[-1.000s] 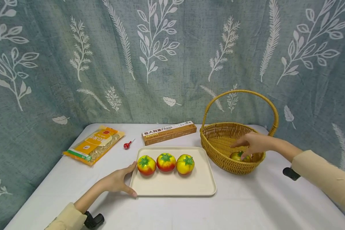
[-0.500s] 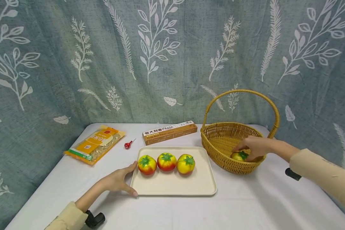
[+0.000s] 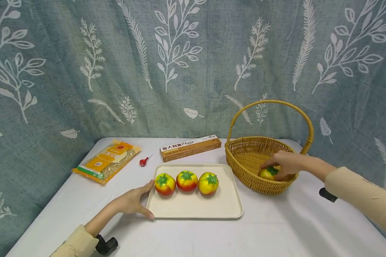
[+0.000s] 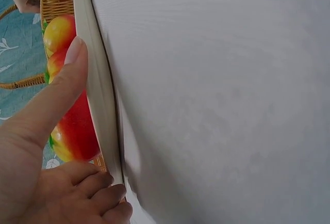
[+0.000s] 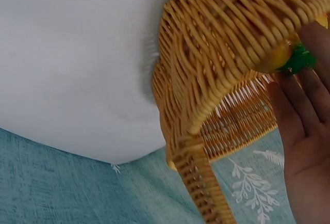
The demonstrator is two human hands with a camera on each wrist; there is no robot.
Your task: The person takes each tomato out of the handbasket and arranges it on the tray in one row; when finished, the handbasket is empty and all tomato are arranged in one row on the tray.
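In the head view, my right hand [image 3: 287, 165] reaches into the wicker basket [image 3: 244, 178], its thumb and fingers round a yellow tomato [image 3: 267, 174] with a green leafy top. The right wrist view shows that tomato [image 5: 278, 59] at the fingertips, partly hidden by the rim. My left hand [image 3: 132, 202] lies spread at the left side of a cream tray [image 3: 196, 210], thumb at the front corner and index finger at the left edge. On the tray sit a red-yellow tomato [image 3: 165, 184], another red-yellow tomato [image 3: 187, 181] and a mostly yellow tomato [image 3: 208, 184] in a row.
Behind the tray lies a brown pasta box [image 3: 190, 148]. A red lollipop [image 3: 143, 162] and an orange bag of dry food [image 3: 107, 161] lie at the back left. The basket's tall handle [image 3: 270, 101] arches above the right hand. A patterned curtain [image 3: 193, 71] hangs behind the table.
My right hand has lowered further into the basket and closed round the tomato, which shifted slightly. The left hand and the tray stay in place.
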